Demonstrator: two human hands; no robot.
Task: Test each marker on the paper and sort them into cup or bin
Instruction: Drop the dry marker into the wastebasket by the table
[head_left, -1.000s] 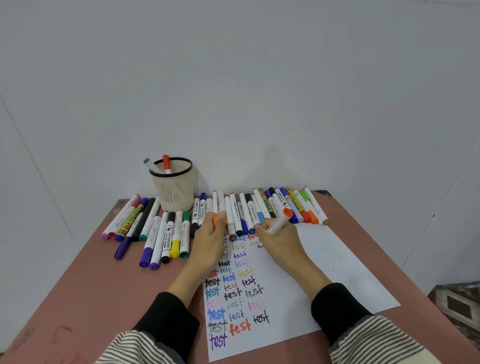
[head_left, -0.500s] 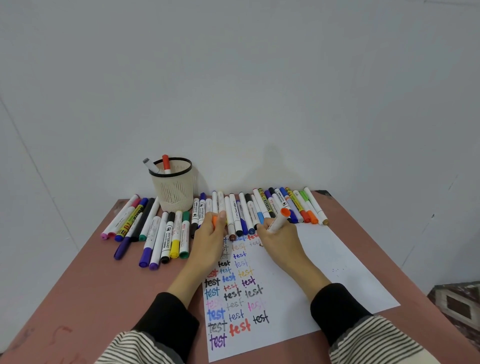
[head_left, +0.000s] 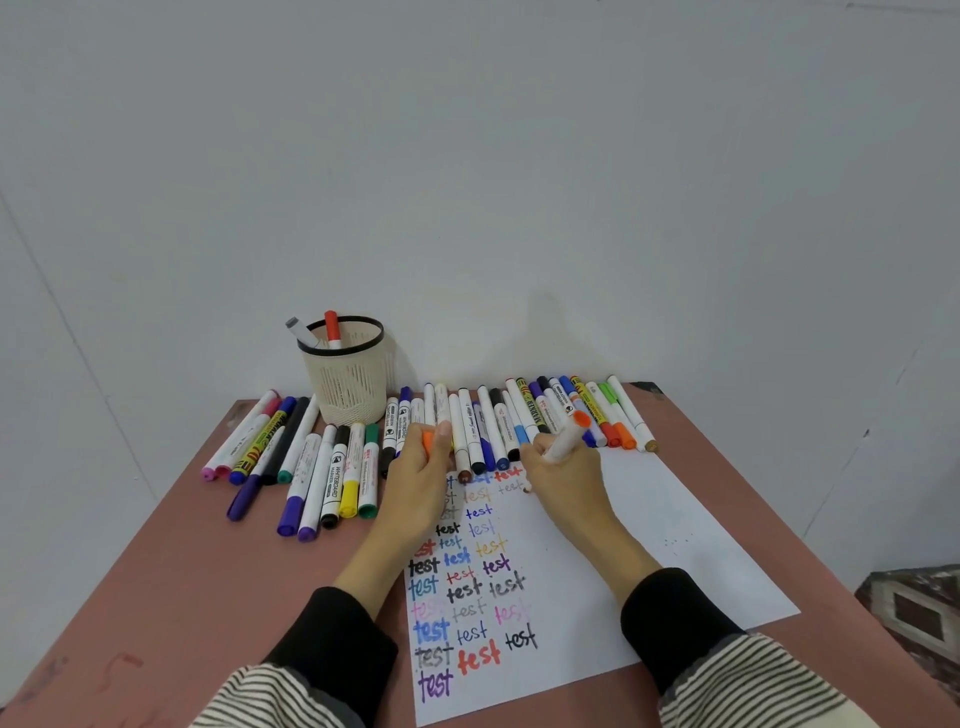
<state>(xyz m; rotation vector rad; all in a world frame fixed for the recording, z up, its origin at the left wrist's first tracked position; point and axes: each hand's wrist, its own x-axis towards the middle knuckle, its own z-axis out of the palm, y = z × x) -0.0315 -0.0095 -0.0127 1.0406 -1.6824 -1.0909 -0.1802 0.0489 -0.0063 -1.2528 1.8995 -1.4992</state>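
My right hand (head_left: 563, 475) grips a white marker with an orange end (head_left: 566, 439), its lower end down on the white paper (head_left: 649, 525) near the top of the third column of "test" words. My left hand (head_left: 421, 470) holds the orange cap (head_left: 427, 444) in curled fingers at the paper's top left corner. A cream mesh cup (head_left: 348, 376) with a black rim stands at the back left and holds a red marker (head_left: 332, 328) and a grey one (head_left: 300, 330).
A row of several capped markers (head_left: 519, 415) lies along the table's back edge behind my hands. Another group of markers (head_left: 306, 457) lies left of the cup and paper. The brown table (head_left: 156, 597) ends at a white wall. A patterned box (head_left: 919, 613) sits low on the right.
My right hand has shifted slightly while keeping the marker on the paper; the orange end tilted a little. My left hand stays put with the cap.
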